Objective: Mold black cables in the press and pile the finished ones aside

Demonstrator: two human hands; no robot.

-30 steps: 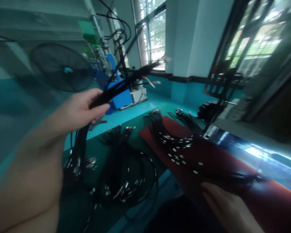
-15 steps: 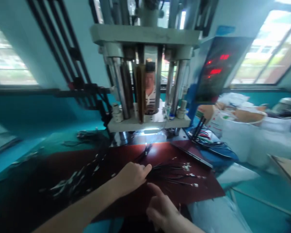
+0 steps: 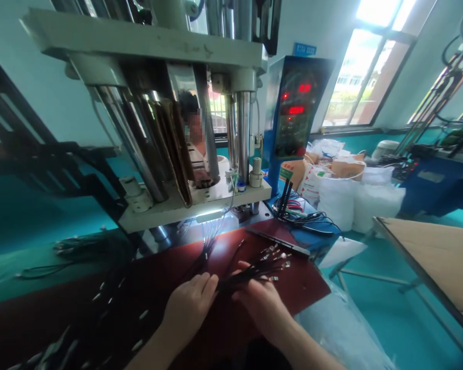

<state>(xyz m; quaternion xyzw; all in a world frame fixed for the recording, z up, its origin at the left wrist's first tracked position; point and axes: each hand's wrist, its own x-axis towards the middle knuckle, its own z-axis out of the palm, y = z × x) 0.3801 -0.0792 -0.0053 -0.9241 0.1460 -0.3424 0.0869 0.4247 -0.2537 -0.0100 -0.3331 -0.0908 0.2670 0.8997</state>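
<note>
left hand (image 3: 191, 307): fingers half-curled, tips on near end of the cable bundle (image 3: 250, 271); can't tell if it actually grips.
right hand (image 3: 261, 300): closed round the bundle, thumb on top.
cable bundle: black leads between both hands, metal terminals fanning toward 2 o'clock, just over the red surface (image 3: 304, 285).
press (image 3: 185, 195): 12 o'clock of the hands, thin leads hanging under its plate.
control box (image 3: 295, 110): 1 o'clock, red digits lit.
loose cables (image 3: 100, 313): 9 o'clock, spread on the surface.
white bags (image 3: 355, 203): 2 o'clock, well apart.
</note>
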